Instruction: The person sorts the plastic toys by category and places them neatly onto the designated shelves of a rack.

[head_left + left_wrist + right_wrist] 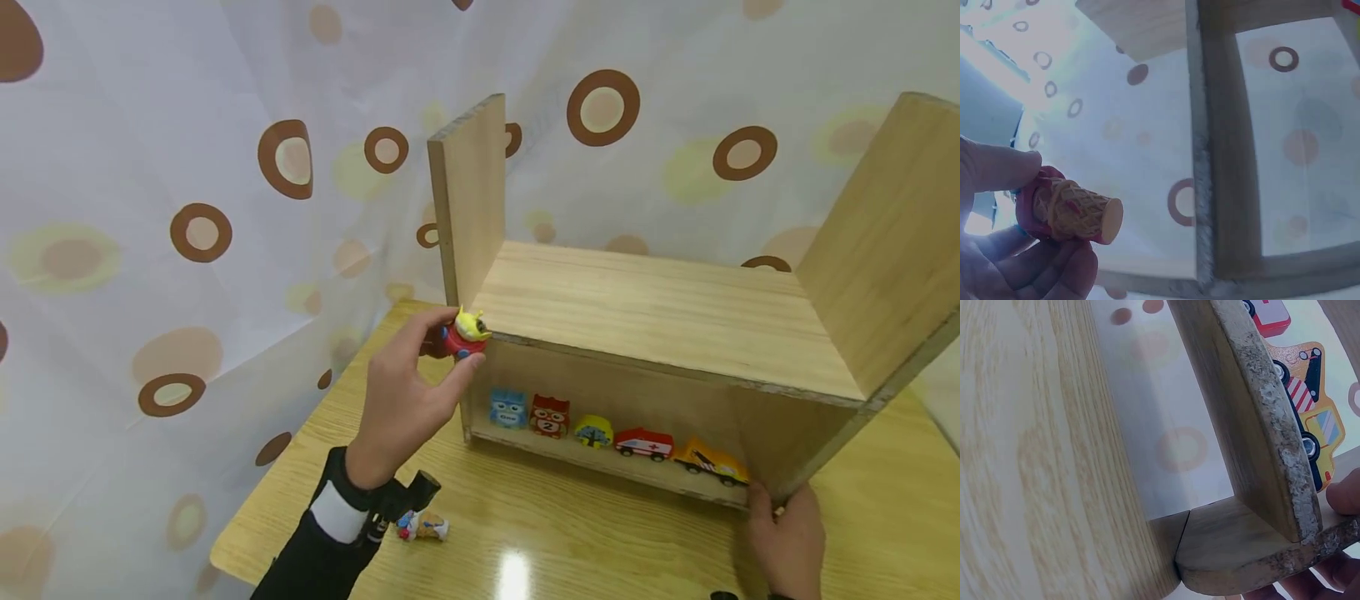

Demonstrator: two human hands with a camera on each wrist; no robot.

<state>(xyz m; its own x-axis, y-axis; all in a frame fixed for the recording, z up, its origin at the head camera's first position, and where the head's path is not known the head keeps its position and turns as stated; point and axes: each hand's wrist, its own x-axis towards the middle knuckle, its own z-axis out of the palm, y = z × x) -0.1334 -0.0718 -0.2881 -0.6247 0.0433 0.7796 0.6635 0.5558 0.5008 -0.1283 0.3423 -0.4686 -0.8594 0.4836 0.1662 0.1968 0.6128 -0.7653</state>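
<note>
My left hand (397, 396) pinches a small toy figure (467, 335) between thumb and fingers, in front of the left side of a wooden shelf (660, 325). In the head view the figure shows a red body with blue spots and a yellow top. Its waffle-cone base (1079, 209) points away from the palm in the left wrist view. Low at the shelf's right end, my right hand (791, 537) grips the side panel (1260, 572), thumb (1344, 492) on the inner face and fingers beneath. The yellow crane truck (1313, 419) stands beside that thumb.
Along the lower shelf board stand a blue owl (508, 410), a red owl (550, 417), a yellow tree piece (594, 431) and a red ambulance (643, 444). Another small figure (423, 527) lies on the table (465, 567). A patterned cloth (247, 317) hangs behind.
</note>
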